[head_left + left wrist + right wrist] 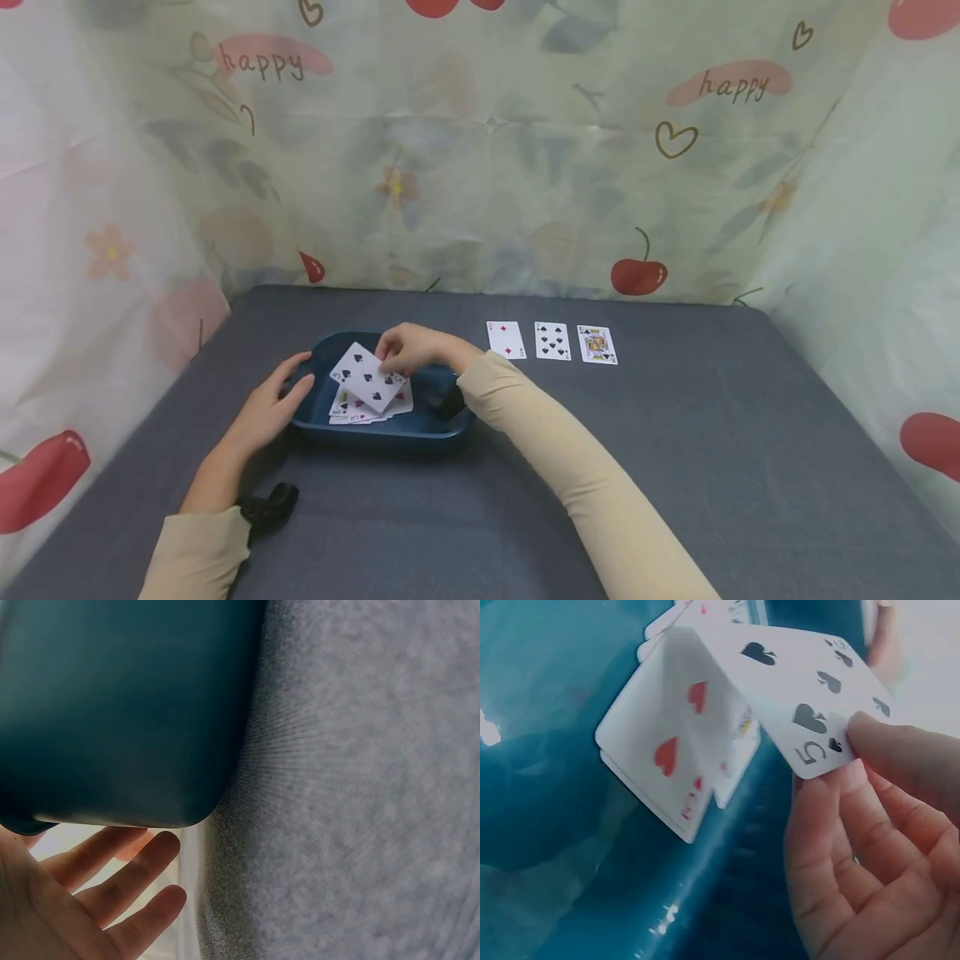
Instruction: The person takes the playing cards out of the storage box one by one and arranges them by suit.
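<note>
In the head view, my right hand [412,346] pinches a five of spades [363,375] between thumb and fingers. It holds that card tilted above a dark blue tray [375,432]. Under it, a loose pile of playing cards [402,400] lies face up inside the tray. From the right wrist view, a hearts card [656,735] tops part of this pile, close to the five of spades. My left hand [262,412] is at the tray's left end, thumb and fingers spread. The left wrist view has its straight fingers [131,889] beside the tray's outer wall.
Behind and right of the tray, three cards lie face up in a row: a diamonds card [507,340], a spades card [552,342] and a king [597,345]. Grey cloth [675,450] covers the table. A patterned curtain [487,208] encloses the back and sides.
</note>
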Tool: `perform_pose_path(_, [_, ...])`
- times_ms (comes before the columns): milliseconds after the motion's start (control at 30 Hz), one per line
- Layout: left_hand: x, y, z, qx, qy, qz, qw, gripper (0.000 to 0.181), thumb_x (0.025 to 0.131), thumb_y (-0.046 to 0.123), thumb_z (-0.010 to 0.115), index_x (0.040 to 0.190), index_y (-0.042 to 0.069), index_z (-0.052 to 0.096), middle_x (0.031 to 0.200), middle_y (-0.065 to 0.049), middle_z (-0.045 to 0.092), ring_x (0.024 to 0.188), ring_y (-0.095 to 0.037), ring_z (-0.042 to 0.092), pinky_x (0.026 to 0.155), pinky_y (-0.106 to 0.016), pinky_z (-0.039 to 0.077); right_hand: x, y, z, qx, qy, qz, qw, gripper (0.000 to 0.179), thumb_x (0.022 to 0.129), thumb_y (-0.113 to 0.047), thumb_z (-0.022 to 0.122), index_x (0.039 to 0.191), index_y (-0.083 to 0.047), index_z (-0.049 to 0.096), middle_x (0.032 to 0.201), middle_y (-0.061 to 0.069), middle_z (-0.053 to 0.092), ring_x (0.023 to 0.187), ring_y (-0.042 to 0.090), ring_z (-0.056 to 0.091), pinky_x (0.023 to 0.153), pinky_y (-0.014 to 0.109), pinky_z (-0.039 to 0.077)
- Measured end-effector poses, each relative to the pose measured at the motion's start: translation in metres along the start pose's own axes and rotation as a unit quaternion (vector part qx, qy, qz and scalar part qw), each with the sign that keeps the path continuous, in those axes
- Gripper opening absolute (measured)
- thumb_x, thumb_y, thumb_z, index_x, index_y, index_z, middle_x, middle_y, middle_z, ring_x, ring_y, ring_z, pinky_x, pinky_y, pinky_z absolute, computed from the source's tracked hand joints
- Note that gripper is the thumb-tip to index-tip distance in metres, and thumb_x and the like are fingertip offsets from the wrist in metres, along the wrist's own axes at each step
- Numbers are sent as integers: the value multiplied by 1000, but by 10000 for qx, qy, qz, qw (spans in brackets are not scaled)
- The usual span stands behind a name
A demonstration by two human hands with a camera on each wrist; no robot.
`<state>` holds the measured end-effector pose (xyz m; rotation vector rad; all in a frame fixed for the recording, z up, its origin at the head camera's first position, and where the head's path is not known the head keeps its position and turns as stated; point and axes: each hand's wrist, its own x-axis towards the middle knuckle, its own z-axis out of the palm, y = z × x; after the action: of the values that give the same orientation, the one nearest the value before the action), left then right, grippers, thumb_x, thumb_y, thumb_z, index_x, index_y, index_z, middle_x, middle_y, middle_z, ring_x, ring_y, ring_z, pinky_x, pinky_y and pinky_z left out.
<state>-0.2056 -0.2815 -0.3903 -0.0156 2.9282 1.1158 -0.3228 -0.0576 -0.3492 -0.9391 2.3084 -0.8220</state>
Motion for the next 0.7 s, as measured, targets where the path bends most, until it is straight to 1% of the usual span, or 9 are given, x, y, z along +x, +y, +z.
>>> perform_pose_path(167, [0,2,0,7,-31,-55,10000,61,99,44,33,149,12,18,148,-34,22,132,-53,28,102,-67,27,-12,4,-13,373,318,-92,9988,20,89,-11,61,107,-4,60,97,11,68,78,11,61,68,22,54])
perform_pose_path(233, [0,3,0,4,-42,-70,10000,61,99,45,33,149,12,17,148,-34,21,132,-53,27,102,-68,27,-18,7,-19,591,459,-78,9972,23,89,-10,61,110,-4,59,101,13,69,81,12,62,69,23,54])
perform_pose_path(367, [1,3,0,5,-35,-65,10000,62,99,45,33,149,12,17,148,-34,21,132,-53,27,102,-68,26,-32,16,-29,846,782,-40,9933,28,88,-10,62,115,-4,56,106,15,68,84,14,63,70,25,55])
perform_pose_path(567, [0,1,1,0,-37,-36,10000,63,99,47,32,149,12,17,148,-33,21,132,-53,27,101,-68,26,-60,37,-41,1060,1226,61,9868,32,88,-11,62,118,-5,54,104,16,68,80,13,64,70,26,55])
perform_pose_path(700, [0,-1,1,14,-50,-56,10000,63,99,48,32,149,13,16,148,-33,20,132,-53,27,101,-68,27,-83,51,-48,1274,1531,82,9799,33,89,-11,61,120,-4,52,100,16,68,74,12,63,70,30,54])
